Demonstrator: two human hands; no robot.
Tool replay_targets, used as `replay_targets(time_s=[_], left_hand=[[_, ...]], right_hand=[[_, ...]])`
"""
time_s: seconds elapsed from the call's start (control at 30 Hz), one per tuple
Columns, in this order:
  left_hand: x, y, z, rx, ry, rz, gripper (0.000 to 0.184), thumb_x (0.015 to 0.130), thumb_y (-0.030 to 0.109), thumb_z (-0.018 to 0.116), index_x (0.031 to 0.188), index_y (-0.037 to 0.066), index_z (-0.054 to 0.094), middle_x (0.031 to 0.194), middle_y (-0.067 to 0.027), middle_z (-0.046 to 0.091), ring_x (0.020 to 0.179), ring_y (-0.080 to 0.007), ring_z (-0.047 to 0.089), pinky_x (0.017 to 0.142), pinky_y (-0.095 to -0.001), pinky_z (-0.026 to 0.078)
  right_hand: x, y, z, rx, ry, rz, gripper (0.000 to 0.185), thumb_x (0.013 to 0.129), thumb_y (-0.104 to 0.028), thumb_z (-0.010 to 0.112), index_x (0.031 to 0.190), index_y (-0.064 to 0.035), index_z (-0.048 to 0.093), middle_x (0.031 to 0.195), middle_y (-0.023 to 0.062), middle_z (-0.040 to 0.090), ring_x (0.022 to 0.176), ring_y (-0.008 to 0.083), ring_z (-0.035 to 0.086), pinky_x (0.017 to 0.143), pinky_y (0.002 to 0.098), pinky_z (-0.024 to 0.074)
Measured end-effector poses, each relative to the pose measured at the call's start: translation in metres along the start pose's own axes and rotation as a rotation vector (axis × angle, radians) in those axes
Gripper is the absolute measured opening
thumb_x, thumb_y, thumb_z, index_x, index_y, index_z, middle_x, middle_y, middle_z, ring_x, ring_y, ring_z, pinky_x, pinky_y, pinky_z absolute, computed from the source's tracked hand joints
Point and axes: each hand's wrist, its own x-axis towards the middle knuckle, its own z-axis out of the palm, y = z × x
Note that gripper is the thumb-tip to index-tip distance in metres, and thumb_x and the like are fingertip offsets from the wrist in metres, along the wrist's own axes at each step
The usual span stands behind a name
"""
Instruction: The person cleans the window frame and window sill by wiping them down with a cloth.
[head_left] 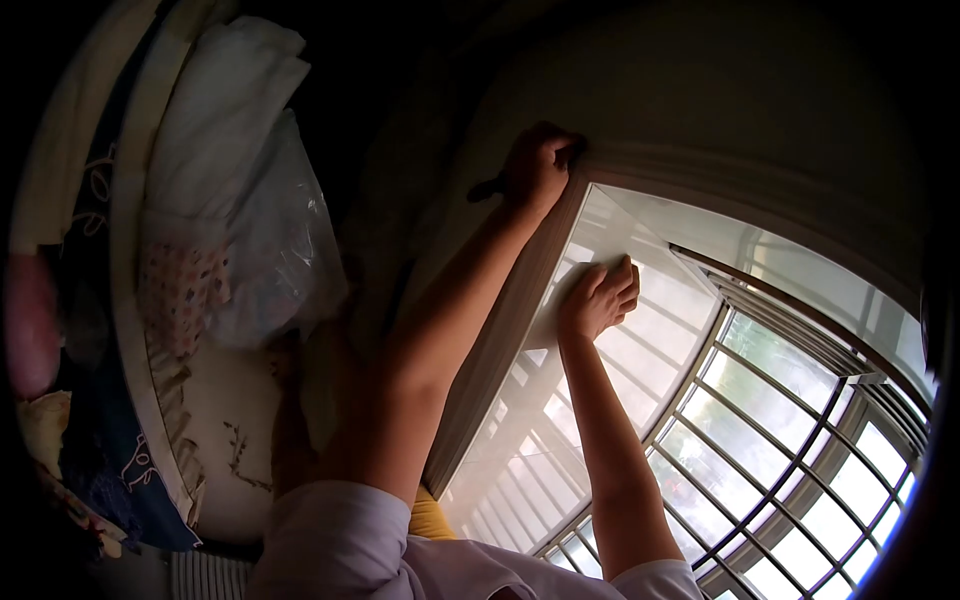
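Gripping a dark object (487, 188), the left hand (540, 170) works at one o'clock (dial centred on the head view, twelve at top). Fingers folded round it; one blunt dark end sticks out from the hand toward eleven. Too dim to tell what the object is. Knuckles are close to the upper corner of a pale frame (512, 305); contact there, cannot tell.

Right hand (600, 297) at three o'clock, over a glossy white panel (560, 405) just inside the frame. Fingers bent and bunched, not spread; whether anything is pinched between them, cannot tell. Hand looks set against the panel, a soft shadow beside it. Barred light streaks the panel's surface.

Both arms reach up from short pale sleeves (335, 525), left arm crossing the dark middle, right arm across the panel.

Window at four o'clock, bright, with a metal grille (765, 490) curving across it. Wall above, toward one and two, mostly lost in shadow.

Ten o'clock: white bundle (225, 110), clear plastic bag (285, 240) against it. Nine: spotted cloth (180, 290) below the bundle; pink item (32, 325) farther out. Eight: navy cloth (150, 490) with pale line drawings. Between six and seven: something yellow (430, 517) by the left sleeve.
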Motion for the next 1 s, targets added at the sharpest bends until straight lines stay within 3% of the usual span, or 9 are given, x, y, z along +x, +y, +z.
replay_targets(time_s=[0.17, 0.27, 0.33, 0.43, 0.47, 0.53, 0.73, 0.87, 1.0], left_hand=[[-0.006, -0.014, 0.003, 0.023, 0.006, 0.133, 0.017, 0.076, 0.003, 0.064, 0.088, 0.014, 0.072, 0.086, -0.0096, 0.066, 0.083, -0.0293, 0.063, 0.071, -0.0379, 0.052], [0.008, -0.006, -0.013, 0.453, -0.105, 0.228, 0.023, 0.075, 0.004, 0.064, 0.094, 0.014, 0.071, 0.089, -0.0084, 0.067, 0.085, -0.0279, 0.063, 0.075, -0.0372, 0.053], [0.017, -0.002, -0.016, 0.503, -0.178, 0.195, 0.023, 0.077, 0.003, 0.063, 0.097, 0.013, 0.071, 0.090, -0.0085, 0.068, 0.088, -0.0278, 0.064, 0.076, -0.0370, 0.053], [0.026, 0.000, -0.015, -0.134, 0.051, -0.372, 0.022, 0.081, 0.001, 0.060, 0.098, 0.011, 0.070, 0.095, -0.0109, 0.068, 0.091, -0.0301, 0.064, 0.079, -0.0380, 0.053], [0.024, 0.003, -0.012, -0.137, 0.052, -0.376, 0.022, 0.081, 0.001, 0.060, 0.098, 0.011, 0.070, 0.095, -0.0109, 0.068, 0.091, -0.0301, 0.064, 0.079, -0.0380, 0.053], [0.013, 0.008, -0.003, 0.053, -0.050, 0.007, 0.022, 0.082, 0.002, 0.059, 0.099, 0.011, 0.070, 0.096, -0.0122, 0.068, 0.092, -0.0302, 0.064, 0.080, -0.0381, 0.052], [0.023, 0.014, 0.003, 0.318, -0.145, -0.316, 0.027, 0.083, 0.010, 0.059, 0.107, 0.015, 0.070, 0.104, -0.0103, 0.068, 0.099, -0.0287, 0.065, 0.086, -0.0367, 0.052], [0.005, 0.004, 0.001, 0.253, -0.080, -0.243, 0.026, 0.082, 0.009, 0.058, 0.105, 0.013, 0.069, 0.099, -0.0123, 0.069, 0.094, -0.0319, 0.065, 0.084, -0.0377, 0.052], [-0.028, 0.019, -0.027, 0.272, -0.236, -0.438, 0.027, 0.082, 0.007, 0.057, 0.107, 0.009, 0.066, 0.103, -0.0158, 0.067, 0.097, -0.0341, 0.063, 0.085, -0.0424, 0.051]], right_hand=[[-0.002, -0.006, -0.007, 0.017, -0.058, 0.019, 0.058, 0.092, -0.038, 0.036, 0.141, -0.0077, 0.034, 0.146, 0.0118, 0.029, 0.133, 0.0348, 0.026, 0.107, 0.0507, 0.0237], [-0.002, -0.008, -0.008, 0.025, -0.068, 0.020, 0.057, 0.092, -0.038, 0.035, 0.141, -0.0071, 0.034, 0.147, 0.0127, 0.028, 0.134, 0.0353, 0.025, 0.107, 0.0506, 0.0225], [-0.002, -0.011, -0.009, 0.038, -0.063, 0.010, 0.057, 0.092, -0.037, 0.035, 0.140, -0.0069, 0.034, 0.147, 0.0138, 0.028, 0.133, 0.0357, 0.025, 0.107, 0.0509, 0.0225], [-0.001, -0.012, -0.010, 0.023, -0.070, 0.032, 0.057, 0.092, -0.037, 0.034, 0.140, -0.0072, 0.034, 0.147, 0.0146, 0.028, 0.134, 0.0357, 0.025, 0.107, 0.0514, 0.0222], [-0.001, -0.011, -0.009, 0.018, -0.070, 0.030, 0.057, 0.092, -0.037, 0.034, 0.140, -0.0072, 0.034, 0.147, 0.0146, 0.028, 0.134, 0.0357, 0.025, 0.107, 0.0514, 0.0222], [-0.002, -0.009, -0.009, 0.045, -0.063, 0.014, 0.057, 0.092, -0.037, 0.034, 0.140, -0.0076, 0.034, 0.147, 0.0146, 0.028, 0.134, 0.0356, 0.025, 0.107, 0.0517, 0.0226], [-0.002, -0.005, -0.004, 0.019, -0.010, 0.003, 0.055, 0.093, -0.037, 0.038, 0.139, -0.0079, 0.037, 0.145, 0.0097, 0.032, 0.132, 0.0339, 0.027, 0.105, 0.0529, 0.0265], [-0.001, -0.005, -0.004, 0.006, -0.041, 0.026, 0.058, 0.090, -0.037, 0.035, 0.139, -0.0075, 0.035, 0.146, 0.0111, 0.030, 0.135, 0.0330, 0.024, 0.107, 0.0507, 0.0239], [-0.002, -0.004, -0.004, 0.015, -0.018, 0.023, 0.056, 0.092, -0.041, 0.037, 0.140, -0.0108, 0.037, 0.144, 0.0077, 0.033, 0.133, 0.0326, 0.026, 0.105, 0.0528, 0.0271]])
